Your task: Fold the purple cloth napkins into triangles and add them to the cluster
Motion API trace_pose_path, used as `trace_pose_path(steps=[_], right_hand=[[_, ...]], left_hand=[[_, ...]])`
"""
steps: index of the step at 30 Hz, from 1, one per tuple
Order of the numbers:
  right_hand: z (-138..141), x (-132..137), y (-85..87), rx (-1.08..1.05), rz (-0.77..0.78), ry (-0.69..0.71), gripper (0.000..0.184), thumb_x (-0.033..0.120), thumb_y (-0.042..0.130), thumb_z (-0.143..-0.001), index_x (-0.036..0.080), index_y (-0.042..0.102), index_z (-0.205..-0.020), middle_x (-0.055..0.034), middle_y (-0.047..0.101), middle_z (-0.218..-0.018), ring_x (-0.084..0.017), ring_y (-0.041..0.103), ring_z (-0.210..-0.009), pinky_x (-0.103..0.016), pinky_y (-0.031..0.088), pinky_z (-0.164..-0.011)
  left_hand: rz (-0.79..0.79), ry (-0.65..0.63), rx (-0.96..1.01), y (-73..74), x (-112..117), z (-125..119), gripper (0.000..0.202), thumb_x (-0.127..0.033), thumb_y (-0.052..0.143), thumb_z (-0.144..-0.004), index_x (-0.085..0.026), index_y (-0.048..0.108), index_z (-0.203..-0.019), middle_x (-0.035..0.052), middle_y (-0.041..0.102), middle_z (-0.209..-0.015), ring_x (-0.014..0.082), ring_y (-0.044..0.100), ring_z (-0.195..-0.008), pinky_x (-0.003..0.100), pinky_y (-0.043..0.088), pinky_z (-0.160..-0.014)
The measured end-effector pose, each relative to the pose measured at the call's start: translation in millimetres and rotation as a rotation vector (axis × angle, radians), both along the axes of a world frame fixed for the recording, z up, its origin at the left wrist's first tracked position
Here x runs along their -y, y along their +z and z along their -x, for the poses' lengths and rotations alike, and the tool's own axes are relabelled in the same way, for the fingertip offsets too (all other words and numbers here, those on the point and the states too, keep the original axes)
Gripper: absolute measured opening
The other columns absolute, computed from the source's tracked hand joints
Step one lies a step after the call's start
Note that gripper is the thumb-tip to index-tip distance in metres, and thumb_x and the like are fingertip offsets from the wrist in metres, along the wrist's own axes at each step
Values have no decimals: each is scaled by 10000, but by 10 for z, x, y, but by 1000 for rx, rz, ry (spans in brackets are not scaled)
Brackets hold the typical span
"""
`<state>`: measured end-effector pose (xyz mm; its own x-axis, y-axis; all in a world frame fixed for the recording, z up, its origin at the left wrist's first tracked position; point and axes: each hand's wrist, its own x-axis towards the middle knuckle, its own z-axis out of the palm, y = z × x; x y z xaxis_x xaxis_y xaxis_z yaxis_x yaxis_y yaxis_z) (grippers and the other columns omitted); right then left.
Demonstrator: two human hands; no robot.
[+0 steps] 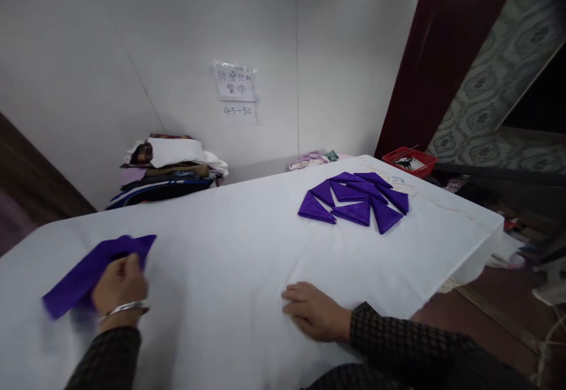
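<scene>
At the left of the table, my left hand [121, 284] is closed on a purple cloth napkin [75, 284], which spreads out to both sides of the fist. The napkin and hand are slightly blurred, and the gripped part is hidden by the fingers. My right hand [315, 312] lies on the white tablecloth [230, 260] near the front, fingers stretched loosely to the left and holding nothing. Beyond it, at the right, several purple napkins folded into triangles [351, 213] lie in a loose, partly overlapping group.
Stacked clothes [177, 166] rise behind the table's far left edge, against the wall. Small pinkish fabrics [309, 160] lie at the back edge. A red basket [413, 163] stands past the far right corner. A paper sign [236, 92] hangs on the wall.
</scene>
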<state>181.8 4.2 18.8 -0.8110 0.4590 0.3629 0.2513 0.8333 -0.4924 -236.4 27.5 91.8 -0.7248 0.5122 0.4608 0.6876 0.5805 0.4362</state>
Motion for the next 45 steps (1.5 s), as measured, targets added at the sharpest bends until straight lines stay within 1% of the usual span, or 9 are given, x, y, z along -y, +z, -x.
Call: trace_pose_path(steps=[3, 7, 11, 14, 20, 26, 34, 40, 45], right_hand=[[-14, -29, -23, -91, 228, -26, 345, 232, 530, -840, 197, 576, -1180, -108, 542, -1289, -210, 429, -1244, -437, 298, -1056], [8, -130, -19, -487, 862, -214, 533, 426, 565, -842, 227, 455, -1324, -103, 515, -1330, -223, 479, -1213, -449, 355, -1026], [36, -218, -10, -763, 1334, -329, 671, 386, 649, -785, 250, 361, -1376, -79, 603, -1218, -220, 596, -1070, -435, 431, -952], [52, -237, -33, -803, 1396, -324, 778, 249, 755, -653, 244, 397, -1345, -52, 657, -1119, -214, 639, -976, -428, 432, -950], [85, -190, -65, -818, 1364, -332, 633, 213, 761, -607, 219, 531, -1197, -29, 694, -1013, -204, 660, -860, -416, 468, -886], [43, -152, 57, -875, 1424, -337, 781, 281, 742, -682, 255, 365, -1366, -34, 685, -1057, -208, 663, -890, -407, 485, -870], [-65, -246, 80, -785, 1737, -279, 277, 332, 595, -791, 137, 647, -980, -94, 720, -895, -242, 679, -861, -415, 499, -850], [-128, -259, 125, -873, 1412, -370, 315, 356, 666, -771, 172, 662, -1027, -58, 712, -952, -220, 659, -871, -388, 486, -855], [-215, -246, 226, -697, 1059, -423, 338, 417, 607, -824, 190, 671, -1067, -44, 698, -977, -218, 621, -914, -384, 459, -885]], left_hand=[[57, -514, 49, -88, 166, -945, 365, -398, 354, -853, -155, 617, -923, 19, 703, -844, 183, 632, -783, 298, 478, -703], [140, -1167, 85, -472, 609, -2066, 278, -320, 389, -871, -220, 631, -964, 42, 717, -985, 191, 654, -908, 301, 475, -803], [183, -1438, 151, -708, 988, -2516, 239, -255, 382, -898, -232, 619, -922, 34, 717, -945, 167, 660, -864, 276, 480, -773], [155, -1452, 169, -735, 1088, -2547, 223, -237, 386, -899, -213, 608, -890, 42, 707, -887, 165, 647, -850, 270, 475, -748], [176, -1316, 170, -731, 1090, -2533, 244, -318, 426, -899, -203, 599, -770, 22, 659, -698, 146, 593, -663, 247, 423, -607], [154, -1181, 257, -705, 1125, -2520, 256, -385, 476, -874, -202, 608, -754, 18, 648, -681, 137, 573, -640, 247, 414, -600], [94, -1114, 675, -645, 1132, -2477, 163, -353, 606, -767, -204, 584, -706, 14, 669, -767, 146, 588, -723, 264, 450, -687], [242, -1077, 854, -499, 1067, -2325, 289, -461, 598, -743, -186, 586, -656, -21, 609, -620, 119, 514, -593, 232, 399, -572], [201, -905, 687, -210, 821, -2190, 395, -549, 478, -799, -200, 618, -677, -20, 605, -618, 132, 520, -594, 248, 392, -588]])
